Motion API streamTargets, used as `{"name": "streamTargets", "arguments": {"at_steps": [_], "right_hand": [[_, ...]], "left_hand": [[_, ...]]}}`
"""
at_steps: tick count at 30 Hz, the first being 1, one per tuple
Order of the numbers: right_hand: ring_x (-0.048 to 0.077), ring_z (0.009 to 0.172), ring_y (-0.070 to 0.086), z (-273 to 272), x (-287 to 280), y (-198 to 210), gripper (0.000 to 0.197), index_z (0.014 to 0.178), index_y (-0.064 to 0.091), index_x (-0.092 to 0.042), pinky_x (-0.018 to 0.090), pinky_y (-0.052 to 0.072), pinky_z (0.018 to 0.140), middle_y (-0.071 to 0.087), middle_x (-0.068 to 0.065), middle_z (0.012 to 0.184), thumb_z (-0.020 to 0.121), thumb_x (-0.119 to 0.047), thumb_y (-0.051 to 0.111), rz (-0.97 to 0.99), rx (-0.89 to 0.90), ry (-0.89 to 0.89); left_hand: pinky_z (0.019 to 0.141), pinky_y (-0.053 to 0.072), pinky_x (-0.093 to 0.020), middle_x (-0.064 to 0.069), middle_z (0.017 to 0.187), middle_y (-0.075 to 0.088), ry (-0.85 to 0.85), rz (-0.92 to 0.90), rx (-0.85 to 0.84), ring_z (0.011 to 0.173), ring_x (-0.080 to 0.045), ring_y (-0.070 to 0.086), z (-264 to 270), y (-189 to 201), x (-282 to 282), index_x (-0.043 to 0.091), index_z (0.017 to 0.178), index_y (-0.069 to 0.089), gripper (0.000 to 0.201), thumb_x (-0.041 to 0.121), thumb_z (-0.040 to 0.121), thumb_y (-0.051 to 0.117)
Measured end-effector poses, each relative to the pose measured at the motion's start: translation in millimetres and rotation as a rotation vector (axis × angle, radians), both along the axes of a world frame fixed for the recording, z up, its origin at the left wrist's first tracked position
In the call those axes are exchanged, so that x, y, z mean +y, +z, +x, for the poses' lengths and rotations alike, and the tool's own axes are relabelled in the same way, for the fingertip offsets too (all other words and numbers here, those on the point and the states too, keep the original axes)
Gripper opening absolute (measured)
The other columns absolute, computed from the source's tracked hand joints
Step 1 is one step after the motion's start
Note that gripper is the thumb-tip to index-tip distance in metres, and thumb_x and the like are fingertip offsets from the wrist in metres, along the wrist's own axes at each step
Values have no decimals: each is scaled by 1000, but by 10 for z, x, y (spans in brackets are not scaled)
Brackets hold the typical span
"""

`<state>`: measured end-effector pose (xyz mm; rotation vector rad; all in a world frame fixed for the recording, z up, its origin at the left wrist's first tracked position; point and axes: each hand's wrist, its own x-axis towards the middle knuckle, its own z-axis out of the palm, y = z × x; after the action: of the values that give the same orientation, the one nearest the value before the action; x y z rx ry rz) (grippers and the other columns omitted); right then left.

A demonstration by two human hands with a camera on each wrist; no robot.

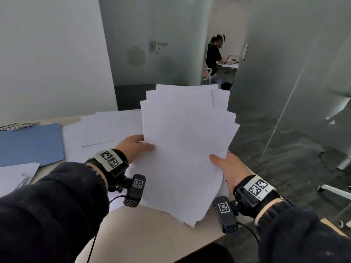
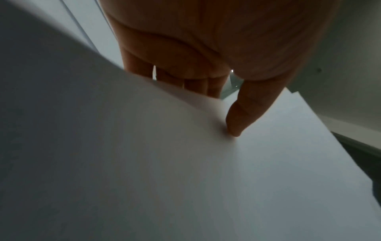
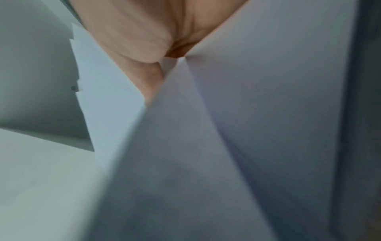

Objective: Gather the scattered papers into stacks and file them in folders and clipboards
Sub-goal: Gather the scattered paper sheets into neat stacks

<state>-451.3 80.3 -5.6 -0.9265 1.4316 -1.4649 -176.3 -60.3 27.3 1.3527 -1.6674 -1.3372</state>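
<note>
Sheaf of white papers (image 1: 187, 149), unevenly fanned, is held above the table (image 1: 152, 234); pinched at its side edges by left hand (image 1: 133, 147) and right hand (image 1: 230, 168).

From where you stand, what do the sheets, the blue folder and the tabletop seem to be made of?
Sheets: thin white paper, matte; they bend and fan unevenly in both hands.
Folder: probably card or thin plastic, blue and smooth, lying flat; hard to tell which.
Tabletop: pale beige with an even finish, likely laminate.
</note>
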Motion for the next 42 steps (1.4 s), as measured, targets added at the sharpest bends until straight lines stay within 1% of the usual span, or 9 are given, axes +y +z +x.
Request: {"name": "streamTargets", "arguments": {"at_steps": [2,13,18,24,28,31,35,39,42], "right_hand": [[22,97,74,92,-50,87,16,103,73,-22,49,51,101,78,1,104,100,-15,60,-37,27,-11],[18,100,73,355,-237,607,13,104,73,-22,38,54,91,78,-3,104,91,-22,72,-301,143,-35],[15,98,74,362,-220,520,16,105,74,-21,35,55,90,78,-5,101,92,-29,71,-253,187,-30],[7,95,73,366,-157,390,18,106,72,-23,19,53,78,78,-9,101,88,-27,74,-276,144,-37],[16,95,74,380,-114,327,24,103,73,-21,32,55,83,78,-1,101,81,-30,79,-283,16,-40],[25,100,73,353,-104,239,63,102,77,-20,42,55,89,77,6,106,52,-56,92,-280,-29,-37],[29,101,73,311,-91,174,24,100,76,-15,50,54,97,78,6,102,81,-28,82,-234,-19,-108],[24,94,75,261,-96,290,55,98,76,-15,43,56,89,78,6,99,59,-51,90,-263,13,-138],[23,96,74,242,-83,379,30,104,73,-16,39,56,84,78,6,103,78,-29,79,-314,-40,-90]], "left_hand": [[74,57,-32,-3,93,76,20,-82,24,85,-25,73,40,61,46,17,98,71,16,22,84,75],[79,59,-39,-7,99,76,153,-267,523,88,-27,73,137,382,206,16,105,71,17,25,91,68],[78,55,-19,6,106,74,44,-344,297,93,-7,72,132,249,284,21,121,62,32,19,90,70],[88,54,-31,7,112,71,16,-303,212,98,-11,69,105,57,349,24,125,57,38,18,90,68],[83,55,-32,5,107,73,31,-242,313,97,-16,70,19,-31,432,21,118,59,31,11,90,66],[81,55,-29,7,108,73,1,-229,348,97,-11,71,-54,-101,517,22,120,59,34,11,90,68],[88,55,-33,9,108,74,-20,-226,335,98,-10,70,-139,-130,590,26,122,62,34,9,93,62],[91,56,-38,8,106,75,1,-280,326,96,-13,71,-165,67,531,26,116,65,27,12,93,64],[91,55,-37,8,111,73,-1,-328,327,100,-11,70,-160,203,478,24,121,61,33,18,90,70]]}}
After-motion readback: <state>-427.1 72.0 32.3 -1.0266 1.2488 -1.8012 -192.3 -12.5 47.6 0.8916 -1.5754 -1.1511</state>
